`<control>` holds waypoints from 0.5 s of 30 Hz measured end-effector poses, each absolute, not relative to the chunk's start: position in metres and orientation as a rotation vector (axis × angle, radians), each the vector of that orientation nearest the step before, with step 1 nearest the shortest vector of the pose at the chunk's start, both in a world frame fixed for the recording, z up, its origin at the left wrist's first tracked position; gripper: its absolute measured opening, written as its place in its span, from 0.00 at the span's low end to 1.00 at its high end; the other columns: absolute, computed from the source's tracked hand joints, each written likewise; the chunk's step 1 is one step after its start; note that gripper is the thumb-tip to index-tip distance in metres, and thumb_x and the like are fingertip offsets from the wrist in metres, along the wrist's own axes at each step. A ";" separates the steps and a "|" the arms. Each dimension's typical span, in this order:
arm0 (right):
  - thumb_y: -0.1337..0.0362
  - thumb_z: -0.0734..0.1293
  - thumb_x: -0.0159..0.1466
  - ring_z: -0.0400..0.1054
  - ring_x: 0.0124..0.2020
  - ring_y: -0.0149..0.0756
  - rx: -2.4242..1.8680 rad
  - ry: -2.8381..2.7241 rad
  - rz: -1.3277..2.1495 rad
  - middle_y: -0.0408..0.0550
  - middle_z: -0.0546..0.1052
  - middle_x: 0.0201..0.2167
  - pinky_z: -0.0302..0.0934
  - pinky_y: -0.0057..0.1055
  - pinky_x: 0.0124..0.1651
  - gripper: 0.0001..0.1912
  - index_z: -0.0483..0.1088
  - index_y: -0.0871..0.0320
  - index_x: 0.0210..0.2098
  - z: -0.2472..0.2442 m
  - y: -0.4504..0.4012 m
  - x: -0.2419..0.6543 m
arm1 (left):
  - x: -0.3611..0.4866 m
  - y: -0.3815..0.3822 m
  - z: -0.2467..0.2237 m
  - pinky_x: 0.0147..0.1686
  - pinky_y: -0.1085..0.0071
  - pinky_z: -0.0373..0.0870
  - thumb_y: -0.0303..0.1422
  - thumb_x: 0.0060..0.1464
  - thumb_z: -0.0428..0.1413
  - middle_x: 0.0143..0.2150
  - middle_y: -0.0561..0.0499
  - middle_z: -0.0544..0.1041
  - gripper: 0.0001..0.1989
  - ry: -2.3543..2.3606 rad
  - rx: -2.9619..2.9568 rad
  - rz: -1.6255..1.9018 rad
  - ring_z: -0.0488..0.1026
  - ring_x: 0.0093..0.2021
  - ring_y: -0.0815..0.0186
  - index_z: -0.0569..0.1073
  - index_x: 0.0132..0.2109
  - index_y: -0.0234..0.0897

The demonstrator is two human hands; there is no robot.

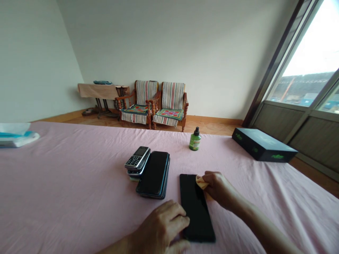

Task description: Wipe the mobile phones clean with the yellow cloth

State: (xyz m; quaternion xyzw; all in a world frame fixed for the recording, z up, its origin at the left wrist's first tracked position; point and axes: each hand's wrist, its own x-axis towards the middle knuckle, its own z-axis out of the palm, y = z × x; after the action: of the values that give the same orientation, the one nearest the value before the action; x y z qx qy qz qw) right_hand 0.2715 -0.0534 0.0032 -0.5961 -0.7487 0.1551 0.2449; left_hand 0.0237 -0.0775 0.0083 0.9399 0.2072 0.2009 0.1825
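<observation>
A black tablet [195,208] lies flat on the pink cloth, its dark screen facing up. My left hand [165,225] has curled fingers against the tablet's lower left edge, gripping it there. Pinched in my right hand [215,187] is a yellow cloth [201,182], pressed onto the tablet's upper right corner. Part of this cloth hangs below my fingers. To the left of the tablet is a stack of smartphones [155,173]. Right beside it, a keypad phone [137,157] tops another small pile of phones.
A green bottle [195,141] with a black cap stands beyond the tablet. A black box [262,144] sits at the right edge, a tissue pack [18,135] at the far left. Two wooden chairs [169,102] and a side table [99,91] are against the wall.
</observation>
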 end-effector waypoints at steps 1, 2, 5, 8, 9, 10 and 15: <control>0.77 0.60 0.53 0.61 0.23 0.27 -1.616 -2.068 0.453 0.41 0.68 0.21 0.50 0.24 0.27 0.11 0.66 0.59 0.18 0.007 -0.057 0.272 | 0.024 -0.077 0.008 0.46 0.67 0.71 0.29 0.45 0.69 0.44 0.46 0.75 0.21 0.589 2.651 0.565 0.72 0.44 0.59 0.74 0.47 0.32; 0.78 0.60 0.51 0.61 0.22 0.27 -1.604 -2.093 0.489 0.40 0.67 0.20 0.50 0.23 0.26 0.10 0.65 0.59 0.18 0.011 -0.060 0.273 | 0.024 -0.077 0.008 0.46 0.67 0.71 0.29 0.45 0.69 0.44 0.46 0.75 0.21 0.592 2.649 0.566 0.72 0.44 0.59 0.74 0.46 0.32; 0.77 0.60 0.52 0.61 0.21 0.26 -1.602 -2.085 0.528 0.39 0.67 0.19 0.49 0.22 0.24 0.10 0.65 0.59 0.19 0.018 -0.065 0.273 | 0.024 -0.077 0.007 0.46 0.67 0.71 0.29 0.46 0.68 0.44 0.45 0.75 0.20 0.593 2.651 0.580 0.73 0.44 0.59 0.74 0.47 0.32; 0.72 0.60 0.58 0.61 0.22 0.27 -1.672 -1.954 0.376 0.40 0.65 0.20 0.48 0.23 0.24 0.12 0.64 0.59 0.19 0.018 -0.058 0.269 | 0.024 -0.079 0.005 0.46 0.67 0.71 0.29 0.48 0.67 0.44 0.46 0.75 0.19 0.590 2.652 0.606 0.73 0.44 0.59 0.74 0.47 0.32; 0.71 0.59 0.60 0.61 0.22 0.28 -1.695 -1.917 0.319 0.40 0.65 0.20 0.48 0.24 0.24 0.13 0.63 0.59 0.19 0.016 -0.055 0.268 | 0.024 -0.080 0.005 0.47 0.67 0.71 0.29 0.48 0.67 0.45 0.46 0.75 0.19 0.603 2.648 0.621 0.73 0.45 0.59 0.74 0.48 0.33; 0.70 0.59 0.61 0.61 0.23 0.28 -1.714 -1.899 0.277 0.41 0.65 0.20 0.48 0.24 0.25 0.14 0.63 0.59 0.19 0.015 -0.051 0.266 | 0.024 -0.080 0.005 0.48 0.67 0.70 0.29 0.47 0.67 0.47 0.46 0.74 0.20 0.619 2.641 0.637 0.72 0.45 0.60 0.74 0.48 0.33; 0.76 0.59 0.57 0.63 0.24 0.29 -1.768 -1.976 0.252 0.43 0.67 0.22 0.49 0.26 0.29 0.12 0.65 0.59 0.19 0.008 -0.042 0.258 | 0.023 -0.080 0.003 0.48 0.66 0.70 0.31 0.46 0.68 0.48 0.46 0.74 0.21 0.632 2.663 0.647 0.71 0.46 0.59 0.74 0.47 0.35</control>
State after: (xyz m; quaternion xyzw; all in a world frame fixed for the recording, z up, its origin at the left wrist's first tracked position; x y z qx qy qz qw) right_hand 0.2581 -0.0417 0.0083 -0.6449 -0.7209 0.0918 0.2368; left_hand 0.0233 -0.0805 0.0033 0.9341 0.2217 0.2268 0.1638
